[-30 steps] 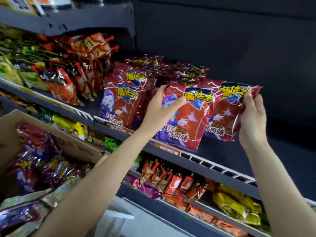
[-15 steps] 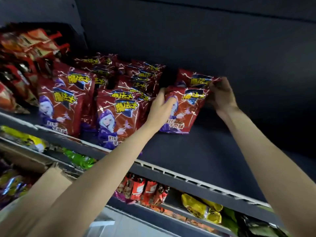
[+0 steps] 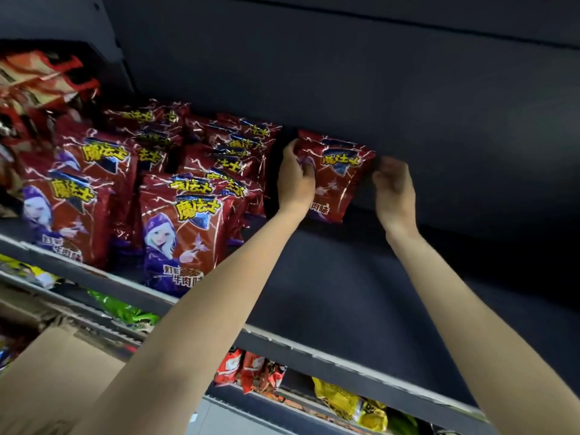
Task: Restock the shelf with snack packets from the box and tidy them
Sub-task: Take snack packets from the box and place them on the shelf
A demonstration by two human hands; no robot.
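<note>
The stocked rows of red packets point(image 3: 175, 227) stand upright at the shelf's left; align to them. Your left hand point(image 3: 295, 180) grips the left edge of the new packet point(image 3: 337, 180), standing at the back of the shelf point(image 3: 345, 309). Your right hand point(image 3: 394, 189) sits just beside its right edge, fingers loosely curled, contact unclear; steady that side before letting go.
</note>
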